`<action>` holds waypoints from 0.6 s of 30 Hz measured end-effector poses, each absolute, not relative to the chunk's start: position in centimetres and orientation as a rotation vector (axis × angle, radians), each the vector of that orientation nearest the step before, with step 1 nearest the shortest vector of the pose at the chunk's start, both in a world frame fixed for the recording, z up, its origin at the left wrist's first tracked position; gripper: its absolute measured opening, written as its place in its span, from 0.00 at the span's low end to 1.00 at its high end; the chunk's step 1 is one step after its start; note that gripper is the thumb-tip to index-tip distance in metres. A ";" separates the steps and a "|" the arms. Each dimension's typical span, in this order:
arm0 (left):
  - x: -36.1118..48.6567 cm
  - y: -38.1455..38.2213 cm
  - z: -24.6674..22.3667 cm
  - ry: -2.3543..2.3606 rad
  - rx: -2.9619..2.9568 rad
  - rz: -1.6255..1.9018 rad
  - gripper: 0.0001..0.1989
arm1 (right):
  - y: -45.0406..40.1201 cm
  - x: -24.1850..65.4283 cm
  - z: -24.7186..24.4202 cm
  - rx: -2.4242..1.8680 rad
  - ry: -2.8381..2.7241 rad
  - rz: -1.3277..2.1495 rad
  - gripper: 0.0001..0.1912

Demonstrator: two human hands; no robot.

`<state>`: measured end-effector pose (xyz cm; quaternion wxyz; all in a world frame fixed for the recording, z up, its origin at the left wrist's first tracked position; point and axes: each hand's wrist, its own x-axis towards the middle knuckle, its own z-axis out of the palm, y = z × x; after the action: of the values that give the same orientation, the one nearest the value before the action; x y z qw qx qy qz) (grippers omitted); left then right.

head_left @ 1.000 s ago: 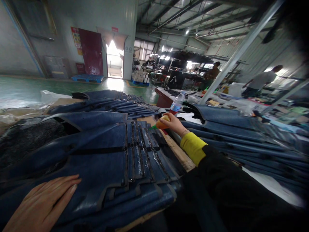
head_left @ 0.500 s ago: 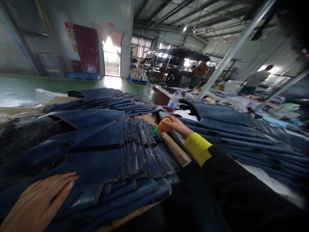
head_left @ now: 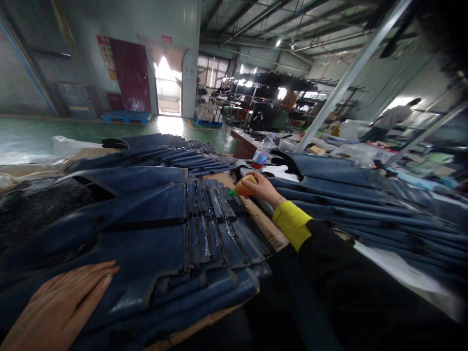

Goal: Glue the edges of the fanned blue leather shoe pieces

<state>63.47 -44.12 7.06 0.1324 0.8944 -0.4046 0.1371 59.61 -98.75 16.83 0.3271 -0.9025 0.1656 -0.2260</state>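
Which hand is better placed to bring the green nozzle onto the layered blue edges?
Likely the right hand: it holds the orange squeeze bottle, with the green nozzle pointing toward the layered blue edges. The left hand lies on the blue material, away from the bottle.

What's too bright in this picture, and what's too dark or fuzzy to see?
Head view: the doorway glares white and shines on the green floor. Head view: the top right corner is nearly black. Head view: a far-off person looks fuzzy. Head view: little glints dot the blue pieces.
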 end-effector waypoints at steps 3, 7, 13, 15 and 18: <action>63.6 -44.1 6.9 -1.178 2.596 0.403 0.19 | -98.5 60.8 16.5 -2.370 0.450 -0.699 0.26; 63.4 -44.2 7.0 -1.172 2.601 0.417 0.19 | -98.4 61.2 16.6 -2.366 0.477 -0.695 0.27; 63.4 -44.2 7.0 -1.198 2.559 0.435 0.18 | -98.8 59.1 17.7 -2.348 0.448 -0.460 0.25; 63.3 -44.3 7.2 -1.183 2.561 0.415 0.19 | -98.6 58.0 18.2 -2.349 0.452 -0.395 0.23; 63.0 -44.8 7.8 -1.115 2.531 0.403 0.19 | -98.2 56.5 19.0 -2.325 0.497 -0.328 0.22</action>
<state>63.00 -44.76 7.81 0.1725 0.8921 -0.3928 0.1419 56.45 -98.18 19.03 0.3623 -0.9029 0.1931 -0.1275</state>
